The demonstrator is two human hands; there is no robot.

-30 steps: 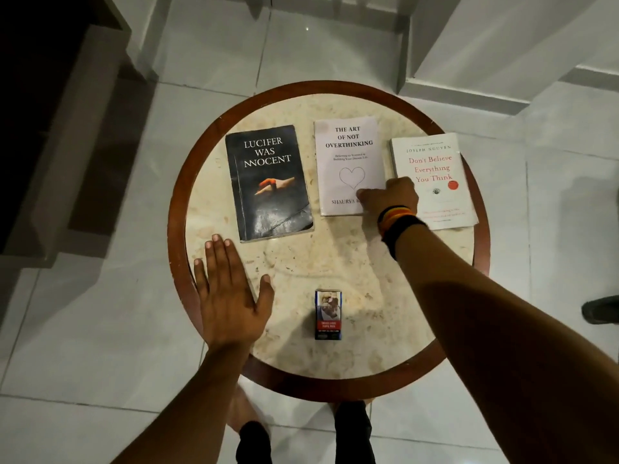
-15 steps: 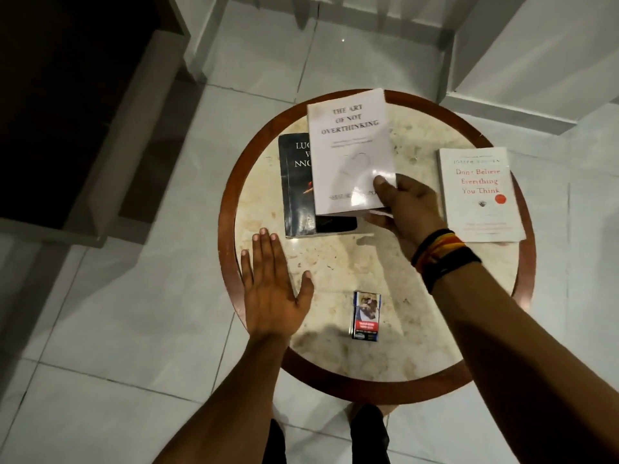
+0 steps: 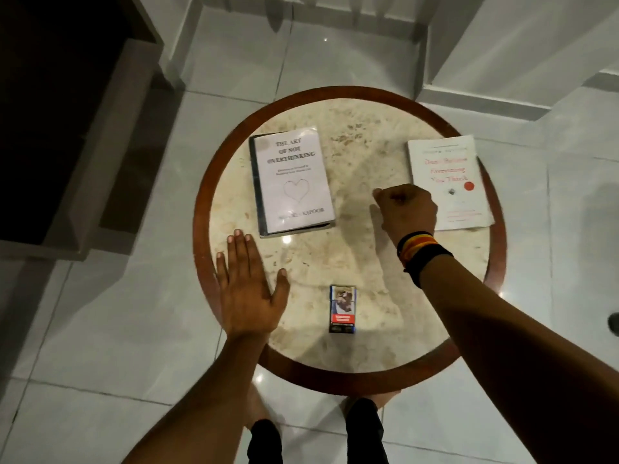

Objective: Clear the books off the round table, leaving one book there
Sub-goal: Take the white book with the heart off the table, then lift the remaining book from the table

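Observation:
On the round table [image 3: 351, 373], with its marble top and brown wooden rim, a white book titled "The Art of Not Overthinking" [image 3: 293, 180] lies stacked on a black book [image 3: 257, 192], of which only a dark edge shows. A second white book with red lettering [image 3: 449, 182] lies at the right edge. My right hand [image 3: 407, 209] hovers between the two, fingers curled shut, holding nothing. Flat on the table's left front rests my left hand [image 3: 249, 286], fingers together and extended.
A small cigarette pack [image 3: 342, 308] lies near the table's front. Grey floor tiles surround the table. A dark low piece of furniture [image 3: 67, 128] stands to the left, white wall bases at the back. My feet show under the front rim.
My right hand lifted the white heart-cover book, laid it on top of the black book and let go. It has since drawn back to the right. The left hand stayed put.

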